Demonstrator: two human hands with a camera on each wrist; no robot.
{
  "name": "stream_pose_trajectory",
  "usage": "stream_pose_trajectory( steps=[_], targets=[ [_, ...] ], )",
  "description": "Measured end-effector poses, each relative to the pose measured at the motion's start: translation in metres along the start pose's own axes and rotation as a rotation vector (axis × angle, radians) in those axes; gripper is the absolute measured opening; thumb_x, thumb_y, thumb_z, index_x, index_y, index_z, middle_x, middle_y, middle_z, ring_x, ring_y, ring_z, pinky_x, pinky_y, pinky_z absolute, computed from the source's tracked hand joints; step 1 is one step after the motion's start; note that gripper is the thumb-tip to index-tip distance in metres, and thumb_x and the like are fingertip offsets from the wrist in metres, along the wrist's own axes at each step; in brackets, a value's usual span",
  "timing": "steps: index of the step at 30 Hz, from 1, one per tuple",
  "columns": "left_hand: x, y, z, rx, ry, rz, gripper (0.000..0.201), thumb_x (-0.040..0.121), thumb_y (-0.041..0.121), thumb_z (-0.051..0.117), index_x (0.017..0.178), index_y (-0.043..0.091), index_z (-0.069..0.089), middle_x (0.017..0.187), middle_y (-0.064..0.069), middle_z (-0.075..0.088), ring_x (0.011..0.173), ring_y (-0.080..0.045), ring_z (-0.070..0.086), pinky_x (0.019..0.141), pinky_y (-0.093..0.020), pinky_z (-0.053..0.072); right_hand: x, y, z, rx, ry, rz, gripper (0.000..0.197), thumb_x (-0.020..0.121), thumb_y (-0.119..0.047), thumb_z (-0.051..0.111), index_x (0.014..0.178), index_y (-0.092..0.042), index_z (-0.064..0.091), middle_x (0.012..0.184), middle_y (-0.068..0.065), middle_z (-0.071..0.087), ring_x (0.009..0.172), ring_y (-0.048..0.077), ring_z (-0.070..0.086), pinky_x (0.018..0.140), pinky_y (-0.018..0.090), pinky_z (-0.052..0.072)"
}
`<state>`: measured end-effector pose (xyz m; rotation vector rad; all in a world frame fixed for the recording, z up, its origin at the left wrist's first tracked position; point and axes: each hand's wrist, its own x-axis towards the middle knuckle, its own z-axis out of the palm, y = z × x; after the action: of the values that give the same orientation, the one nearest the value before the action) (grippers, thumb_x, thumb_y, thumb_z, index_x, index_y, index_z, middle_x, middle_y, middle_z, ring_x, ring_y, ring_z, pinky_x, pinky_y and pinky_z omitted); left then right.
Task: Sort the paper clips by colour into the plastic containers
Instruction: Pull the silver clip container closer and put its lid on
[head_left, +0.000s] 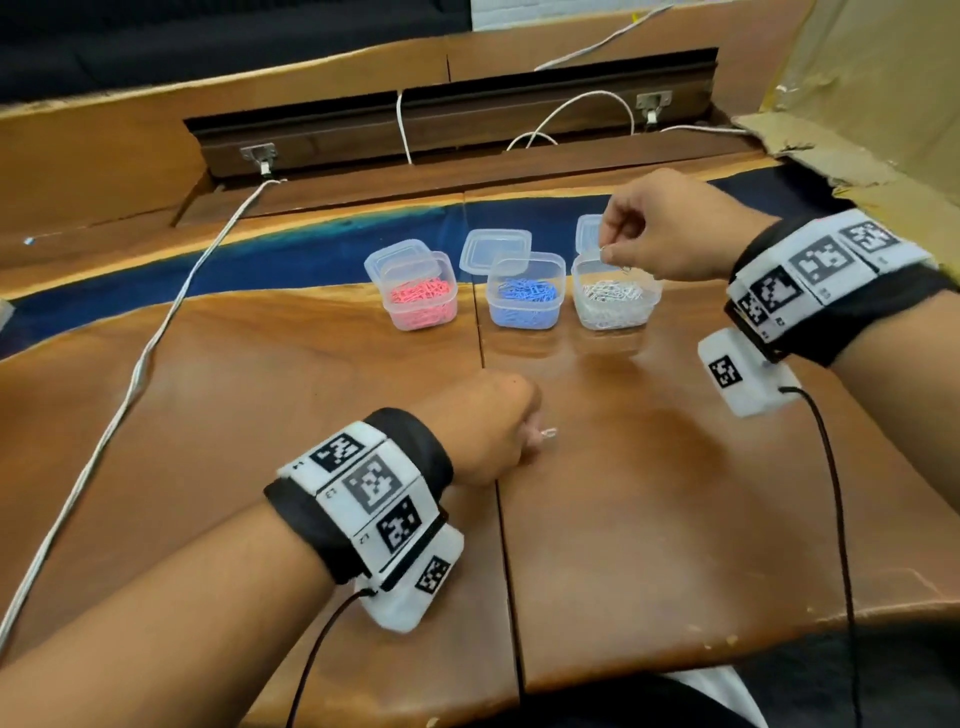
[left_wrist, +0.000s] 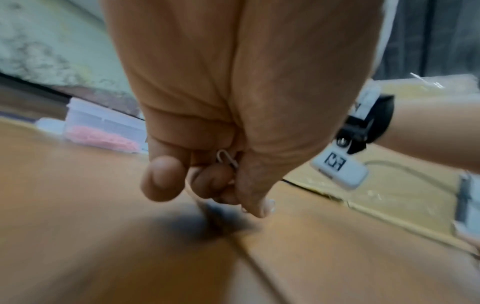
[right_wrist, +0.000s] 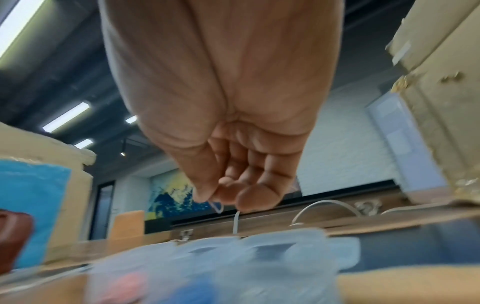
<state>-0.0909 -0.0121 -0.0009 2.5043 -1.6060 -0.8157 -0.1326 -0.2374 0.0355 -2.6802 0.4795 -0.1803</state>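
The right hand (head_left: 670, 228) hovers over the right-hand container (head_left: 615, 299), pinching a white clip (head_left: 605, 253). The left hand (head_left: 483, 431), fisted near the bare table (head_left: 675, 493), grips another clip (left_wrist: 227, 157).

office | wooden desk (head_left: 649, 493) with cable tray (head_left: 452, 130) | ceiling strip lights (right_wrist: 66, 116)

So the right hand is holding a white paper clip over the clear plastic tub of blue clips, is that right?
Not quite. The head view shows the right hand pinching a white paper clip over the clear plastic tub of white clips, the rightmost one. The clear plastic tub of blue clips stands beside it.
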Motion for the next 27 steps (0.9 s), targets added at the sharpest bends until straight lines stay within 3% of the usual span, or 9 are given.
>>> stream_pose_trajectory(
  steps=[3, 7, 9, 12, 15, 18, 22, 25, 27],
  targets=[
    [0.019, 0.014, -0.034, -0.012, 0.136, 0.023, 0.021, 0.094, 0.027, 0.054, 0.075, 0.02, 0.051, 0.078, 0.001, 0.056, 0.074, -0.018, 0.051, 0.064, -0.027, 0.037, 0.007, 0.017, 0.001, 0.101, -0.082, 0.038, 0.008, 0.085, -0.019, 0.07, 0.088, -0.012, 0.067, 0.082, 0.007, 0.068, 0.066, 0.018, 0.061, 0.049, 0.026, 0.05],
    [0.078, 0.038, -0.078, 0.057, 0.263, 0.016, 0.013, 0.094, 0.023, 0.055, 0.091, 0.011, 0.061, 0.092, -0.004, 0.062, 0.087, -0.024, 0.058, 0.07, -0.032, 0.042, 0.0, 0.043, -0.004, 0.271, 0.091, 0.1, 0.008, 0.086, -0.018, 0.067, 0.085, -0.01, 0.068, 0.071, 0.001, 0.063, 0.065, 0.021, 0.058, 0.049, 0.032, 0.048],
    [0.107, 0.048, -0.09, 0.123, 0.262, 0.029, 0.019, 0.094, 0.023, 0.056, 0.1, 0.006, 0.062, 0.099, -0.009, 0.066, 0.09, -0.026, 0.061, 0.071, -0.032, 0.045, -0.004, 0.057, -0.009, 0.33, 0.14, 0.133, 0.01, 0.087, -0.019, 0.067, 0.085, -0.009, 0.068, 0.07, 0.003, 0.061, 0.063, 0.019, 0.055, 0.047, 0.03, 0.046],
    [0.141, 0.053, -0.091, 0.219, 0.216, 0.052, 0.019, 0.092, 0.02, 0.058, 0.1, 0.004, 0.064, 0.099, -0.011, 0.068, 0.09, -0.028, 0.063, 0.069, -0.033, 0.046, -0.008, 0.074, -0.013, 0.392, 0.157, 0.166, 0.01, 0.086, -0.019, 0.068, 0.082, -0.01, 0.067, 0.069, 0.005, 0.06, 0.062, 0.017, 0.053, 0.047, 0.029, 0.043],
    [0.156, 0.05, -0.086, 0.23, 0.162, 0.038, 0.019, 0.089, 0.021, 0.063, 0.102, 0.008, 0.063, 0.1, -0.005, 0.066, 0.091, -0.025, 0.061, 0.07, -0.031, 0.044, -0.01, 0.085, -0.014, 0.404, 0.141, 0.192, 0.01, 0.085, -0.021, 0.069, 0.08, -0.013, 0.067, 0.067, 0.002, 0.06, 0.06, 0.015, 0.053, 0.047, 0.03, 0.044],
    [0.153, 0.044, -0.082, 0.147, 0.173, 0.05, 0.031, 0.086, 0.024, 0.067, 0.115, 0.015, 0.058, 0.103, 0.001, 0.059, 0.09, -0.019, 0.054, 0.073, -0.028, 0.04, -0.004, 0.091, -0.013, 0.374, 0.116, 0.203, 0.009, 0.085, -0.022, 0.069, 0.081, -0.014, 0.068, 0.068, 0.002, 0.062, 0.061, 0.015, 0.055, 0.048, 0.031, 0.047],
    [0.132, 0.032, -0.074, 0.105, 0.285, 0.044, 0.048, 0.083, 0.03, 0.07, 0.125, 0.018, 0.052, 0.118, -0.003, 0.059, 0.106, -0.024, 0.055, 0.086, -0.036, 0.047, 0.022, 0.094, -0.013, 0.136, 0.024, 0.159, 0.019, 0.08, -0.027, 0.075, 0.092, -0.015, 0.067, 0.085, -0.001, 0.065, 0.079, 0.016, 0.061, 0.063, 0.025, 0.046],
    [0.116, 0.025, -0.065, 0.171, 0.338, 0.019, 0.06, 0.077, 0.049, 0.07, 0.125, 0.019, 0.049, 0.122, -0.001, 0.053, 0.116, -0.023, 0.044, 0.093, -0.043, 0.045, 0.054, 0.094, -0.006, -0.058, -0.07, 0.12, 0.045, 0.075, -0.038, 0.077, 0.111, -0.016, 0.06, 0.106, 0.0, 0.062, 0.095, 0.017, 0.057, 0.077, 0.028, 0.044],
    [0.116, 0.02, -0.06, 0.243, 0.304, -0.005, 0.075, 0.072, 0.061, 0.067, 0.131, 0.02, 0.044, 0.131, 0.0, 0.049, 0.125, -0.022, 0.036, 0.099, -0.045, 0.039, 0.075, 0.094, 0.005, -0.112, -0.15, 0.117, 0.071, 0.072, -0.045, 0.078, 0.129, -0.015, 0.05, 0.126, 0.003, 0.057, 0.111, 0.022, 0.055, 0.09, 0.033, 0.045]
  ],
)
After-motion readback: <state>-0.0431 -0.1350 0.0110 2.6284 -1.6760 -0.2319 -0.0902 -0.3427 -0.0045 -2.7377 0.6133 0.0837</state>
